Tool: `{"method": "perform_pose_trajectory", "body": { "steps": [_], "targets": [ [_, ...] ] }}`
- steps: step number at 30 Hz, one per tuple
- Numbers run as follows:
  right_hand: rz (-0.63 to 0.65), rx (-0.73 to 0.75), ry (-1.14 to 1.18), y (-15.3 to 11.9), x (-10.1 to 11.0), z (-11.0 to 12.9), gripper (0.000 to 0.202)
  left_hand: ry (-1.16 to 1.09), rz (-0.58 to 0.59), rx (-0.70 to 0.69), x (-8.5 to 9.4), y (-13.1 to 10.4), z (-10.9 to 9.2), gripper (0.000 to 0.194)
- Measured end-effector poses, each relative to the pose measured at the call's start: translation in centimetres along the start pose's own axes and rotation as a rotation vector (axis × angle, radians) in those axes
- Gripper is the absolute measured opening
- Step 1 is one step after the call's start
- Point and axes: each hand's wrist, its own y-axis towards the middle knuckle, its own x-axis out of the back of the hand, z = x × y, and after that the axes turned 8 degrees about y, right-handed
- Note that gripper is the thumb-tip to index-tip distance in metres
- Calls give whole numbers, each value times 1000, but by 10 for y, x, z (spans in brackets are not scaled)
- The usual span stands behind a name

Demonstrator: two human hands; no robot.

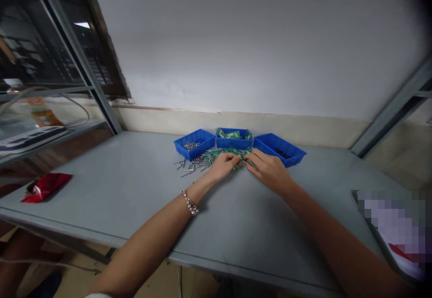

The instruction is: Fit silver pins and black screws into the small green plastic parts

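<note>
My left hand [224, 165] and my right hand [268, 169] meet above the table, fingertips close together in a pinch. Between them shows a thin metal pin [243, 159], small and partly covered by the fingers. Beneath and behind the hands lies green plastic packaging [216, 153]. Loose silvery metal pins [194, 165] are heaped left of my left hand. Three blue bins stand behind: the left bin [189, 154] holds metal pins, the middle bin [234, 143] green-and-white packets, and the right bin [293, 159] small dark parts.
The grey table [141, 190] backs onto a white wall. A red packet [49, 186] lies at its left end. On the right lies a flat, pixelated object [391, 230]. Metal frame posts rise on both sides, and a side shelf [84, 127] stands at the left.
</note>
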Motion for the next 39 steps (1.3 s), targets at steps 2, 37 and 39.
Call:
{"method": "perform_pose_trajectory", "body": {
  "steps": [2, 37, 39],
  "targets": [
    [-52, -58, 103, 0, 0, 1, 20, -75, -4, -40, 0, -1, -1, 36],
    [182, -537, -310, -7, 5, -36, 26, 531, -314, -322, -11, -15, -5, 29],
    [352, -498, -272, -4, 3, -27, 22, 533, -313, -326, -12, -15, -5, 28]
  ]
}}
